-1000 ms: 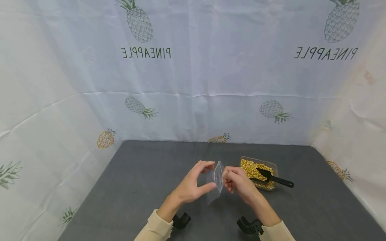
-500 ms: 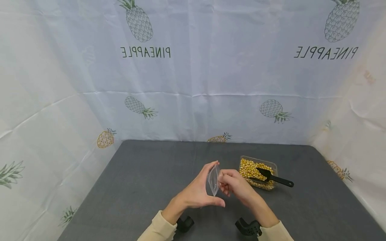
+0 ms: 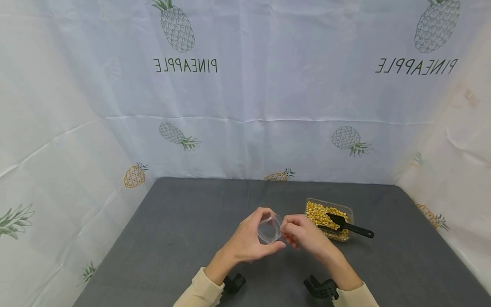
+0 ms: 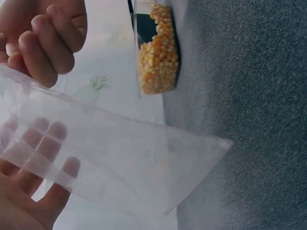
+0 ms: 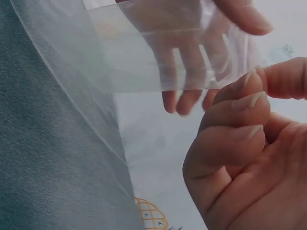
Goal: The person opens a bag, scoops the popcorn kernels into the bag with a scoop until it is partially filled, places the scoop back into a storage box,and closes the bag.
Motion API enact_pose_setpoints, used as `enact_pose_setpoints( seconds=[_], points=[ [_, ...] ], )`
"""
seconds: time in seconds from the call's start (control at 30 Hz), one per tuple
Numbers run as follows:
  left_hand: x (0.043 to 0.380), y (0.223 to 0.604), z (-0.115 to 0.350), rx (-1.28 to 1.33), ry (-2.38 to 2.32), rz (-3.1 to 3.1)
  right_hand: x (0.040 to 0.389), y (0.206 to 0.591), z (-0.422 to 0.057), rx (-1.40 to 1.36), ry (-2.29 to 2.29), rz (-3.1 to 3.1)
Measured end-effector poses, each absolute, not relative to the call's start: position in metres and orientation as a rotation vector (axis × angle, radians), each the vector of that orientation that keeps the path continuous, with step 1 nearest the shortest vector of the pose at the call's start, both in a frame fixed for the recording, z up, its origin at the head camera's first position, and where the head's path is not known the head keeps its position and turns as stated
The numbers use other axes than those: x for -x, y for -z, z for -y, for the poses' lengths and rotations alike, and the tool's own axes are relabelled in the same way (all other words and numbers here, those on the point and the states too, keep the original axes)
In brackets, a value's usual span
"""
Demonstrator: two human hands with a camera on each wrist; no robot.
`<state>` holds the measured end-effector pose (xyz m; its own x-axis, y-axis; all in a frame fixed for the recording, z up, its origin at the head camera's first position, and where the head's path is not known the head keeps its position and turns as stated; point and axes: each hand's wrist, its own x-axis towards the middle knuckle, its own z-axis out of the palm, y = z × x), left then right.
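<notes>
A clear zip-lock bag is held above the table, its mouth spread into a round opening. My left hand curves round the mouth, thumb on the near side and fingers on the far side. Through the film in the left wrist view, the fingers show behind the bag. My right hand pinches the bag's rim between thumb and forefinger; in the right wrist view its other fingers are curled. The bag's lower part hangs down with no contents visible.
Behind my right hand stands a clear plastic box of yellow corn kernels. A black scoop lies in it, handle jutting right. All this is on a dark grey table, with a pineapple-print cloth behind.
My left hand has moved right and closed in round the bag's mouth. The mouth has widened from a narrow slit to a round opening. My right hand still pinches the rim.
</notes>
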<state>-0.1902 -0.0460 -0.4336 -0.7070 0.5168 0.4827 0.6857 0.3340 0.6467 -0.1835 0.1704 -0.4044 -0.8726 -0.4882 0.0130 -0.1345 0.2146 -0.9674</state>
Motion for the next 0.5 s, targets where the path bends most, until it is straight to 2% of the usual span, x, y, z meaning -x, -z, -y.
enact_pose_setpoints(
  seconds=[0.23, 0.5],
  points=[
    [0.191, 0.432, 0.046, 1.124, 1.265, 2.304, 0.179, 0.395, -0.173, 0.545, 1.638, -2.272],
    [0.191, 0.431, 0.045, 1.143, 1.436, 2.279, 0.177, 0.392, -0.175, 0.541, 1.602, -2.325]
  ],
)
